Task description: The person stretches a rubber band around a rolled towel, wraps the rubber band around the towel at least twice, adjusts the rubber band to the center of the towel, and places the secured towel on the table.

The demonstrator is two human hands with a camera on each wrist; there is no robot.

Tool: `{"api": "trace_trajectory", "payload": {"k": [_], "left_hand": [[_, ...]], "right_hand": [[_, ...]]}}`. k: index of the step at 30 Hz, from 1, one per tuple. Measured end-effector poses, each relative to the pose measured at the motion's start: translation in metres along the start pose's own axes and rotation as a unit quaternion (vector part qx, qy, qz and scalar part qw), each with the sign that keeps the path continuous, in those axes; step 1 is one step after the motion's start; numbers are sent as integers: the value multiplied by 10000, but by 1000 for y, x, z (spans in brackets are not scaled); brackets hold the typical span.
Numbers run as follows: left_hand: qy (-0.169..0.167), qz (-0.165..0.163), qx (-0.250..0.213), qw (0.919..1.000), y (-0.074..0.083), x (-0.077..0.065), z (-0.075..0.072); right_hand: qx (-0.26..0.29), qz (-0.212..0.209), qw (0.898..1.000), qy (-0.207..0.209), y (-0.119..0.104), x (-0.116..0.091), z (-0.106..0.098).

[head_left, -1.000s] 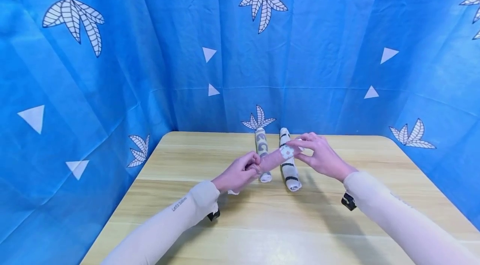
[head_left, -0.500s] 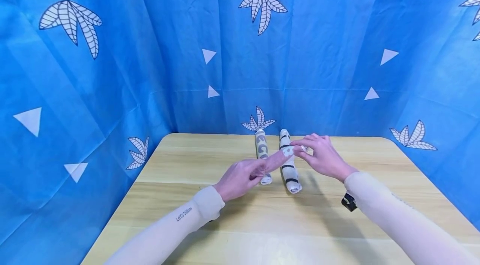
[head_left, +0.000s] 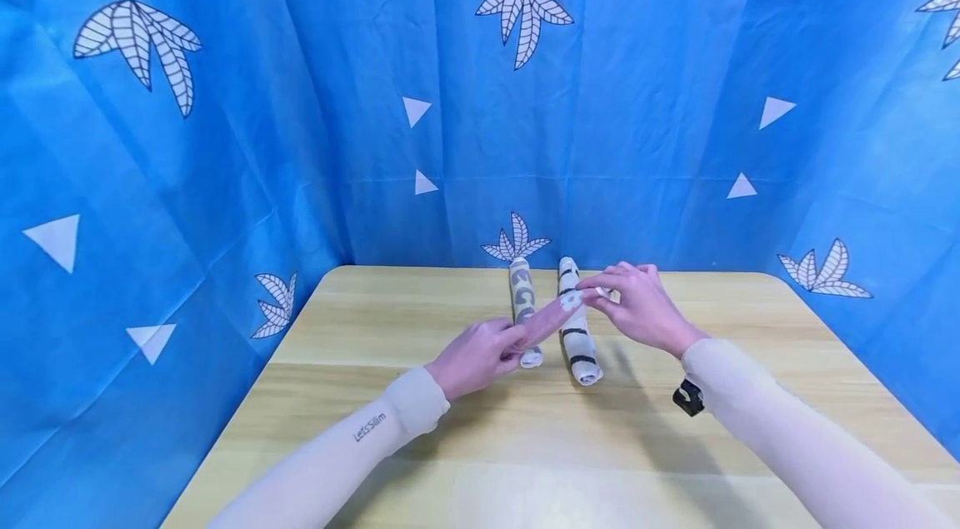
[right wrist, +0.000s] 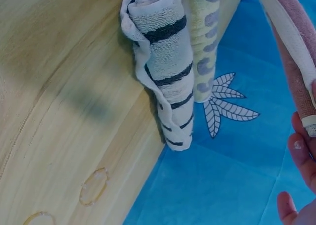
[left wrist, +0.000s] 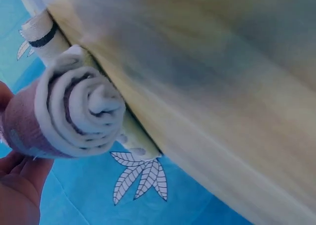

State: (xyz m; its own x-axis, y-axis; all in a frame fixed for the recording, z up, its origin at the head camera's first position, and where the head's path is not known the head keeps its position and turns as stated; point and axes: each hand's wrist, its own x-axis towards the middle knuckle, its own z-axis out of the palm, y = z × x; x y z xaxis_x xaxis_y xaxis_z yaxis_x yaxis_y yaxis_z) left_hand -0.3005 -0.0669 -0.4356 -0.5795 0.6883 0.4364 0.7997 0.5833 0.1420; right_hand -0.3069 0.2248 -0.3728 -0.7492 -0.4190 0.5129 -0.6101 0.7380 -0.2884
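Note:
Both hands hold up a pink rolled towel (head_left: 551, 322) with a white flower mark, slanted above the table. My left hand (head_left: 477, 356) grips its nearer end, back of the hand upward. In the left wrist view that end of the rolled towel (left wrist: 84, 111) shows a spiral of white and pink layers. At the far end, my right hand (head_left: 637, 308) pinches the roll between thumb and fingers. Behind and below it lie two more rolled towels: a yellowish one with grey marks (head_left: 522, 291) and a white one with black stripes (head_left: 577, 337).
The wooden table (head_left: 360, 321) ends at a blue curtain (head_left: 637, 137) printed with leaves and triangles. In the right wrist view, a thin yellowish elastic band (right wrist: 94, 186) lies on the table, with another band (right wrist: 39, 216) at the lower edge.
My left hand has turned knuckles up and slid a little right along the pink rolled towel. The right hand stays nearly in place at the far end. The two other rolls lie unmoved.

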Motion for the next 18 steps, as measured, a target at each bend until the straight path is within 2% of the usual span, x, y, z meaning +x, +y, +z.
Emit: {"api": "trace_trajectory", "payload": {"k": [3,5,11,13,15,18], "left_hand": [[79,164,156,9997,-2,-2,1],[99,156,41,9998,-3,-2,1],[-47,-380,-823,9959,-5,-5,-2],[-52,-515,-943,9942,-5,-5,-3],[-5,-590,-925,9940,-5,-4,-2],[83,-629,-584,9963,-3,-3,-1]], "right_hand": [[10,57,10000,-50,1,-1,0],[40,107,9999,-93,1,-2,0],[217,384,9988,-232,-1,-1,0],[313,511,9978,-278,-2,0,-1],[430,650,9964,-339,-3,0,-1],[585,830,9939,-424,-2,1,1]]}}
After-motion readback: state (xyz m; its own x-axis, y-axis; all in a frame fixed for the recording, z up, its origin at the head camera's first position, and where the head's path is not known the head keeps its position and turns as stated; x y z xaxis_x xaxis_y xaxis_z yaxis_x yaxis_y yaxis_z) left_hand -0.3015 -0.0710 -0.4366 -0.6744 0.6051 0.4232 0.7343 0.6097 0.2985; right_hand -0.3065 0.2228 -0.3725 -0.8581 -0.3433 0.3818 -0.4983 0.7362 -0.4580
